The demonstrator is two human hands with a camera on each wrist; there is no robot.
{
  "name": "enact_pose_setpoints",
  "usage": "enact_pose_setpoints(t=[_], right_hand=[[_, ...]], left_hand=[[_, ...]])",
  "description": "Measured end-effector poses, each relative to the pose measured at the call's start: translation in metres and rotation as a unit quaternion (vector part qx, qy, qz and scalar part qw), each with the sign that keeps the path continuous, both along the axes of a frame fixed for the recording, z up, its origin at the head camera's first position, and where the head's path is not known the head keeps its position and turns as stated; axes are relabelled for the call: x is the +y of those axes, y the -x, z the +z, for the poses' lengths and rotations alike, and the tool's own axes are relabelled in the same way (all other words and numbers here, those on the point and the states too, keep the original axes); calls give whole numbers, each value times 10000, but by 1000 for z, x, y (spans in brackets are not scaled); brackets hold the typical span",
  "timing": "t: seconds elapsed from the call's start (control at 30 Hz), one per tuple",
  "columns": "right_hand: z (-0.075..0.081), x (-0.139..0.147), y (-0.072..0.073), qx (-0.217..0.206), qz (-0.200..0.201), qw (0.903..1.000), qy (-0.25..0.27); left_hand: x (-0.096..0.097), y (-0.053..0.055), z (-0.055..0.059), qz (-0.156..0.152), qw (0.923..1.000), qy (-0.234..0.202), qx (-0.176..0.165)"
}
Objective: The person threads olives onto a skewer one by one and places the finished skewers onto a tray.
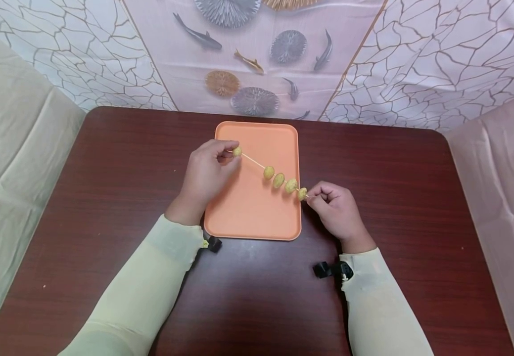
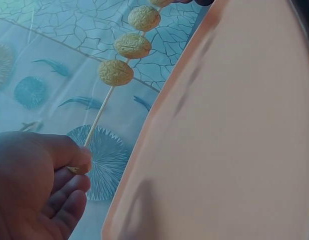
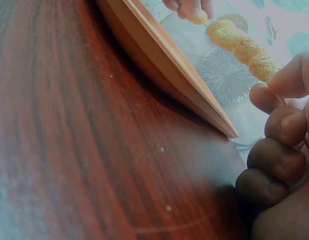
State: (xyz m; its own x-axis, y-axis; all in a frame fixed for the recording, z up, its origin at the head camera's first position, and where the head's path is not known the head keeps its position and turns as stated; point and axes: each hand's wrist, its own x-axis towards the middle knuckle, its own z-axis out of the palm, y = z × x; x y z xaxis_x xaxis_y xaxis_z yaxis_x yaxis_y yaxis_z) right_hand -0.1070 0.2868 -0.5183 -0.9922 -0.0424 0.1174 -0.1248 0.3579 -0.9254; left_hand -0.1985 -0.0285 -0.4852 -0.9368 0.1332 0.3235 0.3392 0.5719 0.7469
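A thin pale skewer [image 1: 253,159] slants over the tray, higher in the head view at its left end. Several wrinkled yellow-green oval fruits [image 1: 279,180] are threaded close together on its right half. My left hand [image 1: 204,170] pinches one more such fruit [image 1: 237,151] at the skewer's left end, between thumb and forefinger. In the left wrist view, that fruit is mostly covered by the fingers, with the bare stick [image 2: 98,116] running on from it. My right hand [image 1: 339,210] pinches the skewer's other end, just past the last fruit [image 3: 263,67]; its remaining fingers are curled.
An orange rectangular tray [image 1: 248,217] with a raised rim lies beneath the skewer on a dark reddish wooden table [image 1: 395,173]. Patterned cloth [image 1: 257,64] hangs behind the table, with plain pale cloth at both sides. Each wrist wears a small black camera [image 1: 328,269].
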Motion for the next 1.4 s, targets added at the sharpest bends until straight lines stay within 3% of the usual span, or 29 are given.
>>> enact_pose_setpoints(t=[0.7,1.4], right_hand=[[3,0,-1,-50,21,9998,-188],[3,-1,-1,-155,10,9995,-270]], left_hand=[[10,-10,3,-465,9985,147,-259],[21,-18,3,-719,9970,238,-180]])
